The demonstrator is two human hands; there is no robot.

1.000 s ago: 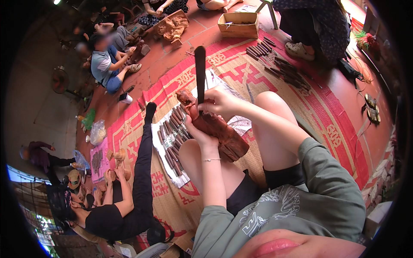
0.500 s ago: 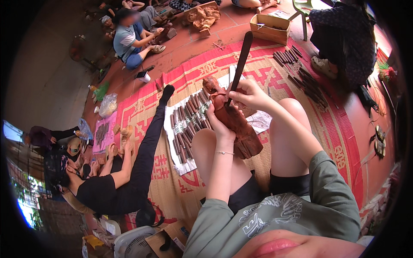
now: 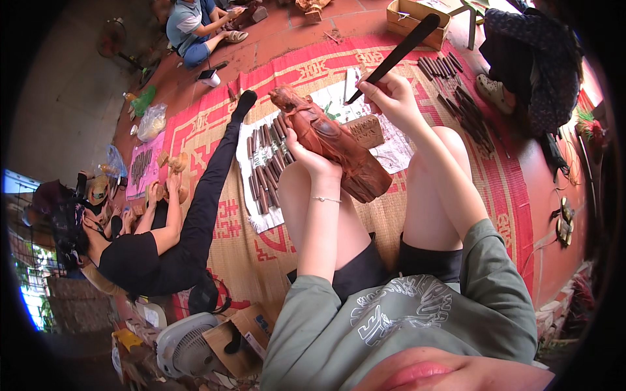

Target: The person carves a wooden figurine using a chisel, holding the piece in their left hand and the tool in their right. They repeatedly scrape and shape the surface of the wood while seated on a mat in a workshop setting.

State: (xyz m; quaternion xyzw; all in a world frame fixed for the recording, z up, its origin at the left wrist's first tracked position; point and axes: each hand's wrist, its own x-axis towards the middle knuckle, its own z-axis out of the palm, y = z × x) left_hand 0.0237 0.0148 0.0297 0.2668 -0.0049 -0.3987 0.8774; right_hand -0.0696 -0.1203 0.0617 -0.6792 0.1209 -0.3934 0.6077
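Observation:
My left hand [image 3: 314,159] is wrapped round the side of a reddish-brown wooden carved figure [image 3: 329,137], which lies tilted above my knees. Between the thumb and fingers of my right hand [image 3: 394,101] is a long, dark, flat tool [image 3: 404,49]. Its narrow end points down toward the figure, with a gap between them. Behind the figure shows a light brown wooden block [image 3: 366,131] with marks on its face. Rows of brown-handled carving tools [image 3: 266,173] lie on a white cloth [image 3: 264,223] to the left of my knees.
A red and tan mat [image 3: 238,228] spreads beneath me. More tools [image 3: 466,114] lie at the right, near a seated person [image 3: 531,72]. A wooden box [image 3: 407,23] stands at the back. To my left another person [image 3: 134,257] works on a pale carving, beside a fan [image 3: 192,348].
My right hand has lifted the dark tool off the figure and moved it up and right. My left hand has tilted the figure, and the block behind it shows more. The view has shifted.

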